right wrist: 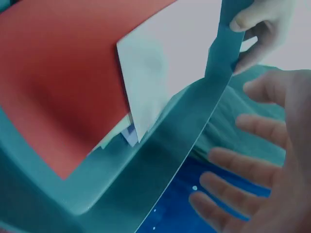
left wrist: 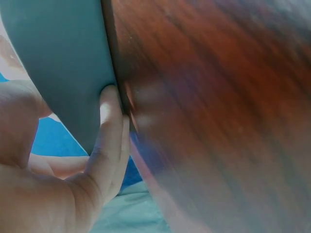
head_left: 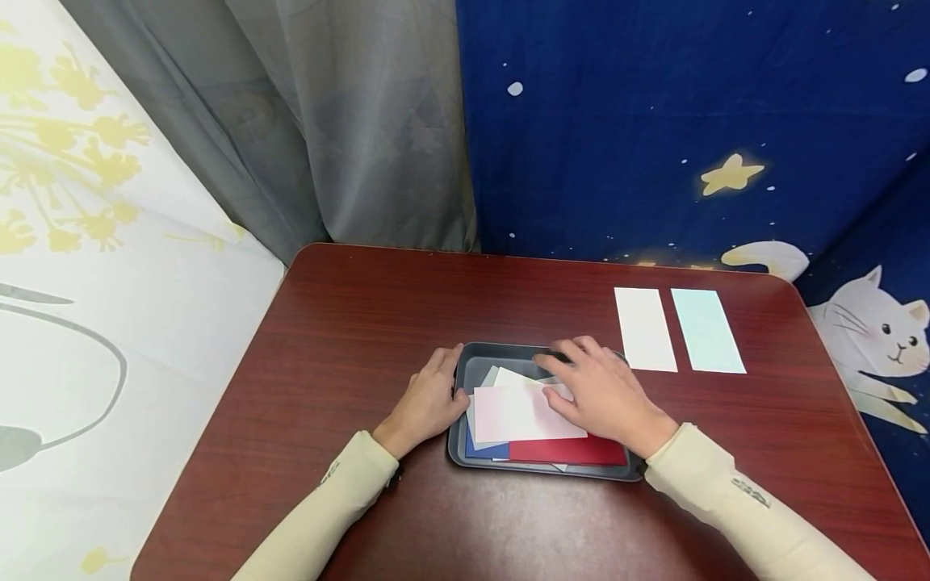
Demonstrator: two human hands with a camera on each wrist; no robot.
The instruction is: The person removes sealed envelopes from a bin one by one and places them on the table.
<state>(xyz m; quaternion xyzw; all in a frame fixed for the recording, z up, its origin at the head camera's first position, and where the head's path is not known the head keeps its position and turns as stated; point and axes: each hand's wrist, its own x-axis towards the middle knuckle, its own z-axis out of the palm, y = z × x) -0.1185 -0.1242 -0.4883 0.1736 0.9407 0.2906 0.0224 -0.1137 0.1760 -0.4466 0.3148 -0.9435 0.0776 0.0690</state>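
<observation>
A dark grey tray lies on the table with several loose paper cards in it. Uppermost is a pale pink card; under it show a red card, a blue card and pale edges of others. My left hand grips the tray's left side, thumb at the rim and fingers along the outer wall. Over the tray's right half is my right hand, its fingers spread and holding nothing. In the right wrist view its fingers stand apart from the red card.
To the right of the tray, a white card and a pale aqua card lie side by side on the reddish-brown table. Behind the table hang a grey curtain and a blue patterned cloth.
</observation>
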